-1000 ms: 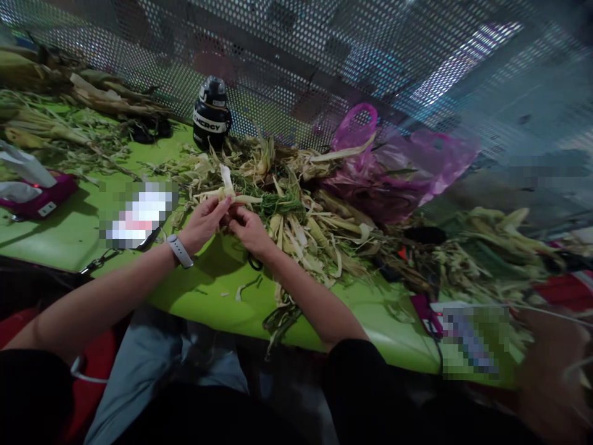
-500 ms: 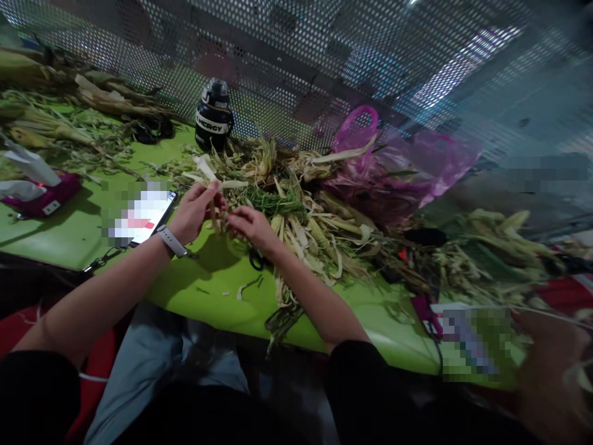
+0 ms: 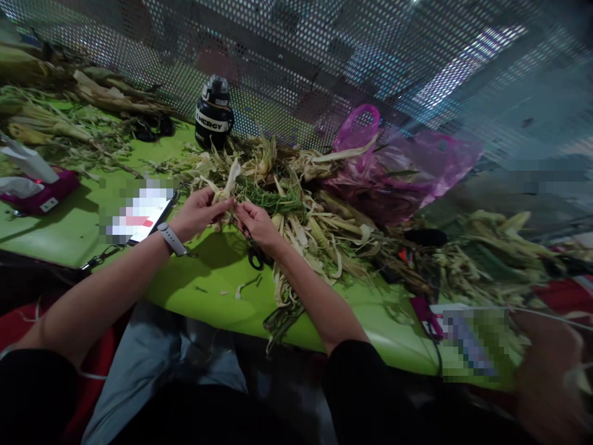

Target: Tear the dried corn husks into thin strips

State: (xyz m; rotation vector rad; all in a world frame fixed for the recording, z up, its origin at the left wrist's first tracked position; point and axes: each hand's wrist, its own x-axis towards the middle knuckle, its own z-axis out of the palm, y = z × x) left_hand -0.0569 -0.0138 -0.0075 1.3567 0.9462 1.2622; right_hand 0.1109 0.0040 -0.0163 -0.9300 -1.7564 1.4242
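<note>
My left hand (image 3: pixel 202 211) is closed on a pale strip of corn husk (image 3: pixel 231 178), which sticks up past the fingertips. Right beside it, my right hand (image 3: pixel 256 224) is pinched, its fingertips meeting the husk at the left thumb. Just behind both hands lies a heap of dried husks (image 3: pixel 319 238) with a bundle of green stems (image 3: pixel 278 201) on it. Black scissors (image 3: pixel 256 258) rest on the green table (image 3: pixel 199 293) below my right hand, only their handle showing.
A black bottle (image 3: pixel 214 117) stands behind the heap, and a pink plastic bag (image 3: pixel 398 179) to its right. A lit phone (image 3: pixel 147 213) and a tissue pack (image 3: pixel 46 191) are at left. Another person's blurred arm (image 3: pixel 551 371) shows at lower right. Perforated metal (image 3: pixel 287 62) borders the back.
The hands have come closer together, my right hand rising slightly to the husk. The husk strip has swung from leaning left to pointing up and right.
</note>
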